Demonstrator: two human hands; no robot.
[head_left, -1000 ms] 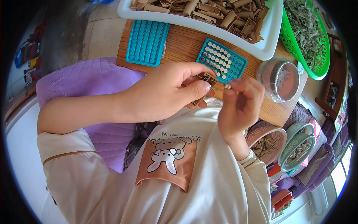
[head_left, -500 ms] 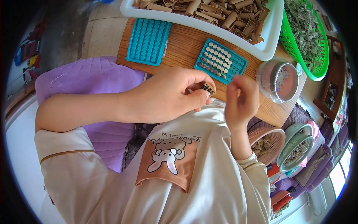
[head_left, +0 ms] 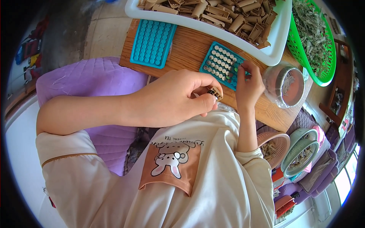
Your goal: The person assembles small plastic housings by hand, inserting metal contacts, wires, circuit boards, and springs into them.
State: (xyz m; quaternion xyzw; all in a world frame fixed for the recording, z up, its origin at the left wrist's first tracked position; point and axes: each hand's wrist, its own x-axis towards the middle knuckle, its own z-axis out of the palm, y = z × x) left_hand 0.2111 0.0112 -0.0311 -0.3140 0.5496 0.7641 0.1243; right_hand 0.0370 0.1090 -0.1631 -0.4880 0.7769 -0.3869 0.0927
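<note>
My left fingers (head_left: pixel 205 103) are pinching a brown part (head_left: pixel 216 92); my right fingers (head_left: pixel 251 69) are bending over the tray's (head_left: pixel 238 60) right end, gripping what, I cannot tell. Brushing left, they might be scattering the discs (head_left: pixel 221 61) beside them; a slackening pinch might be dropping the brown part.

Bare left forearm (head_left: pixel 102 110) level across scene, left elbow (head_left: pixel 45 114) sharply bent at far left. Left hand (head_left: pixel 192 95) back upward, pointing right; fingers curled under, thumb bent toward them, closed in grip. Bare right forearm (head_left: pixel 248 129) upright, reaching from near to far; right wrist (head_left: pixel 247 107) nearly straight. Right hand (head_left: pixel 250 85) right of left one, apart, slightly farther; fingers bent, thumb raised toward index fingertip. Pinch contact unclear.
</note>
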